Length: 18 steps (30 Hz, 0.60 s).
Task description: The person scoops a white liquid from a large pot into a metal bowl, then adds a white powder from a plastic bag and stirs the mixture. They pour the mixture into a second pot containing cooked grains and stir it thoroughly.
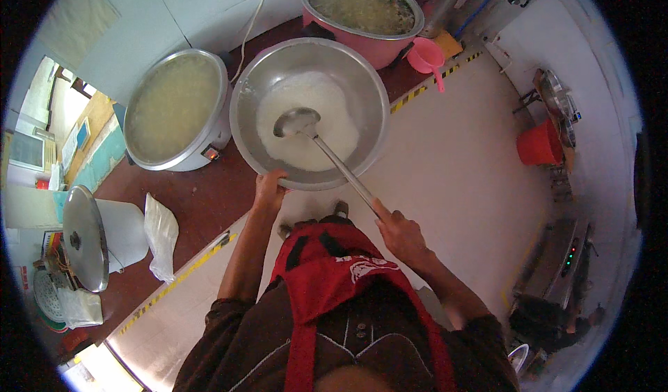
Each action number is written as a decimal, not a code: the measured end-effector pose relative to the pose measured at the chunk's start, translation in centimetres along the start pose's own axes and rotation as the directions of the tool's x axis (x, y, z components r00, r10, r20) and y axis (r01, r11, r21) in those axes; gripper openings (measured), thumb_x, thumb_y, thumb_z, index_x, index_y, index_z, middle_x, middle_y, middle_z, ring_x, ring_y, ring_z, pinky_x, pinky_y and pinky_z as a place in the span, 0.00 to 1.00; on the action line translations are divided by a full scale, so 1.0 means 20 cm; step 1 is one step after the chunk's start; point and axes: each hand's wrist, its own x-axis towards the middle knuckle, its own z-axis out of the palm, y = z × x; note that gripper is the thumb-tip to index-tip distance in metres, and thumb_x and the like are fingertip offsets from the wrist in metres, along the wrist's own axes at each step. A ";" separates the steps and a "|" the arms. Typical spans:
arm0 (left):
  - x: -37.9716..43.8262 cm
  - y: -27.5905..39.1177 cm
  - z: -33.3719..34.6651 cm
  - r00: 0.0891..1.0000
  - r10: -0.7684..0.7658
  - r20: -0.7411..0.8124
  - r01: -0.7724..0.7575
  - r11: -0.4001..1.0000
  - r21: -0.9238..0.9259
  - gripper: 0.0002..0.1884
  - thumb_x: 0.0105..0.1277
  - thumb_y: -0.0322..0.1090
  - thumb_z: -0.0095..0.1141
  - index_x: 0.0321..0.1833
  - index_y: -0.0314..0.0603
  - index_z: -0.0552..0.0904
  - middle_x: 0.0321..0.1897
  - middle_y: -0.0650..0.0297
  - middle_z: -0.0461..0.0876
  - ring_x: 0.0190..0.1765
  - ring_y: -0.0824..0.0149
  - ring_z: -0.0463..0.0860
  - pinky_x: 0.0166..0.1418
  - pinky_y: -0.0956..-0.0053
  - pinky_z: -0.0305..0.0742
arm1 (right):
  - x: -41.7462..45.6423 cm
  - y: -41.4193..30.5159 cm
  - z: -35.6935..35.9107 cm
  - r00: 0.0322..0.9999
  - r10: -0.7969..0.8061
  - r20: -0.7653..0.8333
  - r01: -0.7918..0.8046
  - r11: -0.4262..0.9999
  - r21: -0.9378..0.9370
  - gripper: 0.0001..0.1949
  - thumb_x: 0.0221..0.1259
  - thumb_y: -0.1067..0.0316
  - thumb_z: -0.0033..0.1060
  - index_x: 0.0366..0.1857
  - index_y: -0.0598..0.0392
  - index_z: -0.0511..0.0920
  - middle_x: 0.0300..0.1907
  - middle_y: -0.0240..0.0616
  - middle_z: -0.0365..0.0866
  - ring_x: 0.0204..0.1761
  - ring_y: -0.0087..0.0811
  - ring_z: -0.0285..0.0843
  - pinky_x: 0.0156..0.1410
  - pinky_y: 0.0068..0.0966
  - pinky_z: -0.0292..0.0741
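A wide metal basin (365,147) stands before me with a whitish substance (292,92) covering its bottom; whether it is liquid or powder I cannot tell. My left hand (270,189) grips the basin's near rim, thumb over the edge. In my right hand (402,230) is the long handle of a metal ladle (297,122), slanting up and left from my fist. The ladle's bowl lies over the whitish substance near the basin's middle. Its handle crosses above the near right rim.
A round electric pot (175,107) of cloudy liquid stands left of the basin, and a pink pot (362,11) of brownish liquid behind it. A pink dipper (425,55) lies at the right. At left are a white bucket (122,230), a lid (86,240) and a plastic bag (160,235).
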 end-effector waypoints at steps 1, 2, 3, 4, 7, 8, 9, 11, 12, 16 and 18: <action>0.01 0.00 -0.02 1.000 -0.006 0.018 0.006 1.000 -0.001 0.11 0.53 0.23 0.55 0.41 0.36 0.75 0.31 0.60 0.76 0.32 0.63 0.77 0.29 0.66 0.72 | 0.00 0.00 -0.01 1.000 0.007 -0.015 -0.006 0.999 0.052 0.30 0.67 0.64 0.53 0.73 0.46 0.58 0.34 0.53 0.79 0.31 0.50 0.80 0.36 0.41 0.77; 0.01 0.00 -0.03 1.000 0.009 0.022 -0.009 1.000 0.018 0.11 0.54 0.23 0.55 0.41 0.36 0.75 0.31 0.60 0.76 0.32 0.62 0.77 0.30 0.66 0.73 | -0.01 0.00 -0.03 0.999 0.014 -0.029 -0.011 0.995 0.104 0.30 0.67 0.64 0.54 0.72 0.47 0.59 0.35 0.53 0.80 0.32 0.50 0.81 0.37 0.41 0.78; -0.04 0.02 0.00 0.999 0.021 0.029 -0.022 0.999 0.033 0.11 0.54 0.23 0.55 0.41 0.36 0.75 0.31 0.60 0.76 0.33 0.62 0.77 0.30 0.65 0.74 | -0.01 0.01 -0.05 0.999 0.024 -0.042 -0.017 0.989 0.150 0.30 0.67 0.65 0.54 0.72 0.47 0.59 0.35 0.54 0.80 0.33 0.51 0.81 0.38 0.41 0.78; -0.06 0.03 0.02 0.999 0.034 0.036 -0.036 0.998 0.048 0.11 0.54 0.24 0.55 0.40 0.36 0.75 0.31 0.60 0.76 0.33 0.62 0.77 0.31 0.64 0.75 | -0.02 0.03 -0.03 0.995 0.015 -0.096 0.006 0.977 0.214 0.30 0.67 0.65 0.54 0.72 0.47 0.59 0.36 0.55 0.81 0.34 0.52 0.81 0.39 0.41 0.78; -0.02 -0.04 -0.01 0.994 -0.074 -0.080 0.076 0.997 0.018 0.11 0.54 0.24 0.56 0.41 0.36 0.75 0.33 0.60 0.76 0.34 0.61 0.78 0.33 0.63 0.78 | -0.03 0.07 0.01 0.978 0.017 -0.209 0.061 0.931 0.360 0.30 0.66 0.67 0.54 0.72 0.48 0.59 0.39 0.58 0.81 0.38 0.55 0.81 0.42 0.42 0.77; -0.01 -0.07 -0.04 0.997 -0.070 -0.035 0.072 0.996 0.059 0.11 0.54 0.24 0.56 0.41 0.36 0.75 0.34 0.59 0.76 0.35 0.60 0.79 0.34 0.62 0.78 | 0.00 0.07 -0.02 0.976 0.031 -0.217 0.056 0.922 0.383 0.30 0.66 0.68 0.54 0.72 0.48 0.59 0.40 0.59 0.81 0.39 0.56 0.81 0.43 0.42 0.77; -0.02 -0.09 -0.04 0.998 -0.067 0.016 0.065 0.993 0.102 0.12 0.54 0.24 0.56 0.42 0.35 0.75 0.35 0.58 0.77 0.36 0.59 0.79 0.34 0.61 0.79 | 0.04 0.06 -0.04 0.972 0.049 -0.230 0.050 0.913 0.406 0.30 0.66 0.69 0.53 0.72 0.49 0.59 0.40 0.60 0.80 0.40 0.57 0.81 0.44 0.42 0.77; -0.02 -0.10 -0.04 0.994 -0.080 0.079 0.069 0.989 0.133 0.11 0.55 0.24 0.56 0.41 0.34 0.75 0.35 0.57 0.76 0.36 0.59 0.79 0.35 0.62 0.79 | 0.11 0.06 -0.05 0.974 0.042 -0.222 0.043 0.930 0.365 0.30 0.66 0.69 0.53 0.72 0.49 0.58 0.39 0.60 0.80 0.39 0.57 0.80 0.43 0.43 0.76; -0.07 -0.05 0.01 0.991 -0.098 0.095 0.086 0.988 0.125 0.09 0.55 0.24 0.55 0.39 0.33 0.76 0.34 0.58 0.76 0.36 0.59 0.79 0.35 0.63 0.79 | 0.13 0.05 -0.04 0.975 0.045 -0.219 0.034 0.938 0.344 0.30 0.66 0.69 0.53 0.73 0.49 0.58 0.39 0.60 0.80 0.39 0.57 0.80 0.42 0.44 0.76; -0.15 0.04 0.12 0.995 -0.092 0.032 0.088 0.990 0.112 0.15 0.53 0.23 0.55 0.46 0.32 0.75 0.37 0.55 0.79 0.36 0.57 0.80 0.36 0.58 0.82 | 0.07 -0.07 -0.02 0.993 0.004 -0.116 0.022 0.975 0.222 0.32 0.67 0.66 0.52 0.74 0.46 0.54 0.32 0.58 0.79 0.32 0.56 0.79 0.37 0.47 0.76; -0.17 0.10 0.12 0.994 -0.103 0.047 0.095 0.985 0.143 0.15 0.53 0.22 0.55 0.46 0.32 0.76 0.36 0.55 0.79 0.35 0.57 0.80 0.36 0.58 0.82 | 0.01 -0.10 0.02 0.991 -0.069 -0.119 0.092 0.976 0.199 0.33 0.68 0.62 0.50 0.75 0.43 0.50 0.27 0.55 0.78 0.27 0.55 0.80 0.31 0.49 0.77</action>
